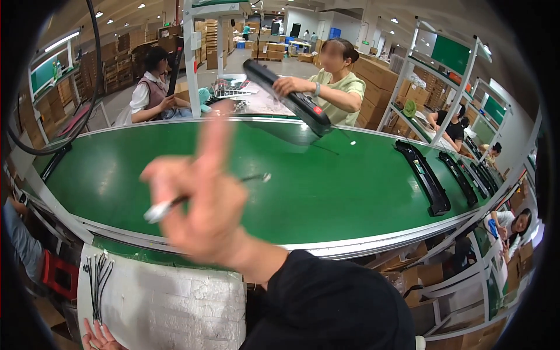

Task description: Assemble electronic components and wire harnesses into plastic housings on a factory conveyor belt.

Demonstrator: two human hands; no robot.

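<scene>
My right hand [201,204], blurred and coming out of a black sleeve, is raised over the near edge of the green conveyor belt [326,192]. It grips a thin tool [156,212] with a white end and a slim dark shaft pointing right. My left hand [98,338] shows only at the bottom edge. Its fingers are spread on a white foam pad [175,303] and hold nothing. A bundle of black cable ties [98,280] lies just above that hand.
Across the belt a person in a light green shirt [341,87] holds a long black plastic part [289,96]. Several similar black parts [424,175] lie on the belt at right. Another person [153,87] sits at the back left. Shelving frames stand at right.
</scene>
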